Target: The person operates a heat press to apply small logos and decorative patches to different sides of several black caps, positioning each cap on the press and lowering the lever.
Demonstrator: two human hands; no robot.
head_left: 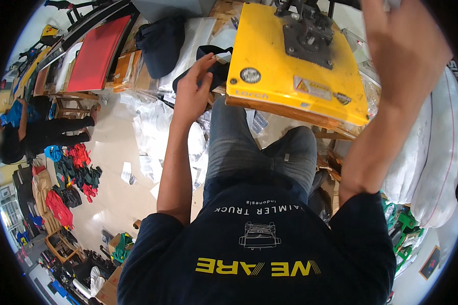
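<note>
A yellow heat press (pixel 275 56) with a dark metal mount on top stands on the bench in front of me. My left hand (pixel 194 91) is at its left side, thumb and index finger apart. It rests against a dark cap (pixel 220 71) with a strap, partly hidden by the hand and the press. My right hand (pixel 409 51) is raised at the upper right, its fingers curled around a grey handle (pixel 393 4). Most of that handle is cut off by the upper edge, so its join to the press does not show. Another dark navy cap (pixel 161 47) lies further left.
A red flat panel (pixel 97 53) lies left on the bench. Clear plastic bags and paper scraps (pixel 163 132) litter the floor below. White sacks (pixel 437 157) stand at my right. A person in dark clothes (pixel 46 134) is at the far left, near piles of clothing (pixel 79 170).
</note>
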